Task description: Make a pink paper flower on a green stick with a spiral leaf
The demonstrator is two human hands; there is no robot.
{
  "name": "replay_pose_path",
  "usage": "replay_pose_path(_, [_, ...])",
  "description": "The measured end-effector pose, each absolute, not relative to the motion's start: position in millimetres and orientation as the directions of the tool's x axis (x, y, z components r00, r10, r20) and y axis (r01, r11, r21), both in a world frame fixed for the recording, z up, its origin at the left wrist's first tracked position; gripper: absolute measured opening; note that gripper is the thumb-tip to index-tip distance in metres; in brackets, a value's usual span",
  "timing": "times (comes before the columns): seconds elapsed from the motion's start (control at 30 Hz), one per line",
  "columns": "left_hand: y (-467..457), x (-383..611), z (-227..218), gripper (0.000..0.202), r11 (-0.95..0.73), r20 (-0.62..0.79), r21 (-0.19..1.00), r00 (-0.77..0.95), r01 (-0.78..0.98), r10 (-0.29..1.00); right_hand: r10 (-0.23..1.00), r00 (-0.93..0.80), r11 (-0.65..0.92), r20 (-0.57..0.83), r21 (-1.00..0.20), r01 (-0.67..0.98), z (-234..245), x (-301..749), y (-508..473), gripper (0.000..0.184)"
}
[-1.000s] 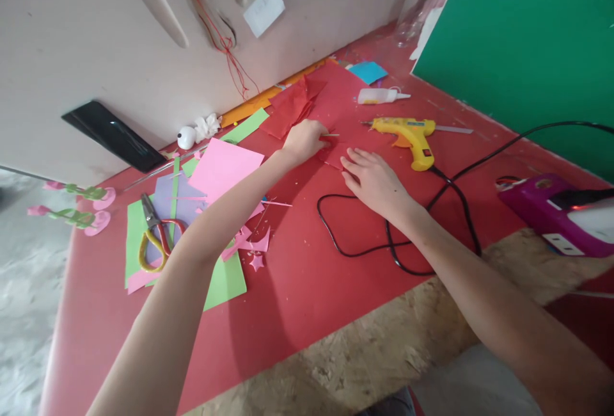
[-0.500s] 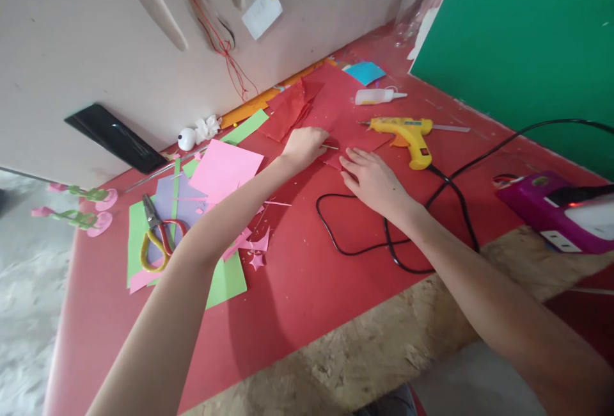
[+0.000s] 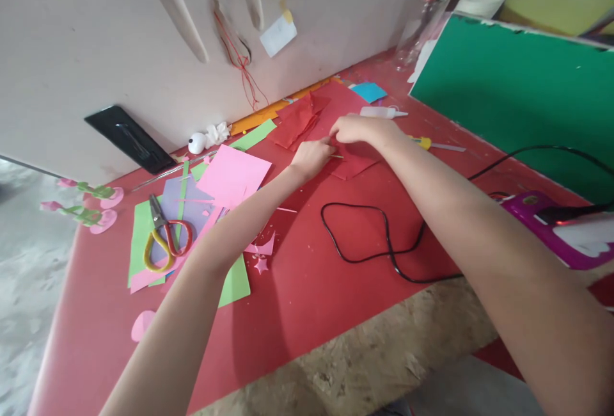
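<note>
**Left hand (image 3: 313, 157) and right hand (image 3: 355, 128) side by side over the red sheet (image 3: 352, 168)**

Here on the desk (image 3: 326, 304), the left hand has its fingers pinched together on a thin pale stick (image 3: 338, 157), one end poking out over the red sheet; the right hand arches in just beside it, fingers bent downward, and whether they are clamped on anything I cannot tell; the red sheet lies on the desk beneath the pair, with crumpled red paper (image 3: 297, 125) just beyond the left hand.

Over to the containers: a small glue bottle (image 3: 377, 112) lies on its side just past the right hand, nozzle pointing right, its contents too faint to make out; at the back leans a see-through bottle (image 3: 425, 25) with a red-banded cap, and what it holds I cannot read; beside it, behind the green board (image 3: 513, 96), sits a white cup (image 3: 482, 1), its inside hidden.

A yellow glue gun (image 3: 422, 142) peeks out behind the right forearm (image 3: 422, 176); a black cable (image 3: 357, 205) loops nearer; on the left, scissors (image 3: 156, 211) rest across coloured paper (image 3: 139, 237).
</note>
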State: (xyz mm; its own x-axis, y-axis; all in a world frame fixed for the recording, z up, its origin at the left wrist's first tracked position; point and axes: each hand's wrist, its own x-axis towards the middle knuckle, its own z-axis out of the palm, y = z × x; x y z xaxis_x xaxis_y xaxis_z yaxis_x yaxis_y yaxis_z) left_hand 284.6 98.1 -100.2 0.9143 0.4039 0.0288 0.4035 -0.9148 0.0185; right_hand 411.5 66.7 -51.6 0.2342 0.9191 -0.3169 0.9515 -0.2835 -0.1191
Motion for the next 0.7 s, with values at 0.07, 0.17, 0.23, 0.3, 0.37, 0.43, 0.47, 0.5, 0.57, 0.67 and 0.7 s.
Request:
replay_pose_path(0.07, [95.9,287.5,-100.1,0.035,-0.919,0.013,-0.018,0.919,0.395,0.395,0.901,0.252,-0.294,-0.354,-0.07,0.953,-53.2,407.6,68.8,0.036])
replay_pose_path(0.17, [94.2,290.1,-101.1,0.036,-0.927,0.002,-0.056,0.928,0.372,0.372,0.889,0.267,-0.296,-0.372,-0.022,0.955,-54.3,402.3,66.6,0.037])
replay_pose_path(0.23, [93.5,290.3,-101.4,0.036,-0.93,-0.001,-0.075,0.932,0.361,0.362,0.884,0.264,-0.289,-0.385,-0.009,0.957,-53.6,402.1,64.7,0.037])
replay_pose_path(0.3, [92.7,289.4,-100.6,0.037,-0.931,-0.003,-0.091,0.935,0.354,0.355,0.881,0.254,-0.28,-0.399,-0.006,0.96,-52.4,404.5,64.0,0.036])
replay_pose_path(0.37, [91.9,288.0,-99.2,0.037,-0.932,-0.005,-0.105,0.937,0.346,0.349,0.878,0.249,-0.275,-0.409,-0.005,0.961,-51.7,407.9,65.2,0.036])
replay_pose_path(0.43, [91.5,286.8,-98.0,0.037,-0.935,-0.007,-0.116,0.941,0.336,0.34,0.876,0.253,-0.278,-0.41,-0.001,0.961,-51.9,411.0,68.5,0.036])
replay_pose_path(0.47, [91.5,286.4,-97.8,0.037,-0.935,-0.007,-0.121,0.942,0.333,0.336,0.876,0.259,-0.282,-0.407,0.003,0.959,-52.5,412.3,70.8,0.036])
replay_pose_path(0.5, [91.6,286.2,-97.9,0.037,-0.936,-0.007,-0.127,0.943,0.33,0.333,0.877,0.263,-0.286,-0.402,0.005,0.958,-53.3,413.6,73.3,0.036])
replay_pose_path(0.57, [91.8,286.2,-98.9,0.039,-0.935,-0.003,-0.137,0.944,0.327,0.33,0.884,0.268,-0.29,-0.383,-0.001,0.957,-55.9,416.4,78.8,0.036])
replay_pose_path(0.67, [91.6,286.5,-100.9,0.04,-0.936,0.001,-0.144,0.946,0.321,0.324,0.903,0.256,-0.285,-0.345,-0.037,0.958,-61.2,420.8,86.8,0.03])
replay_pose_path(0.7, [91.5,286.5,-101.4,0.041,-0.937,0.002,-0.143,0.947,0.318,0.321,0.909,0.251,-0.282,-0.332,-0.05,0.958,-63.1,422.3,89.3,0.026])
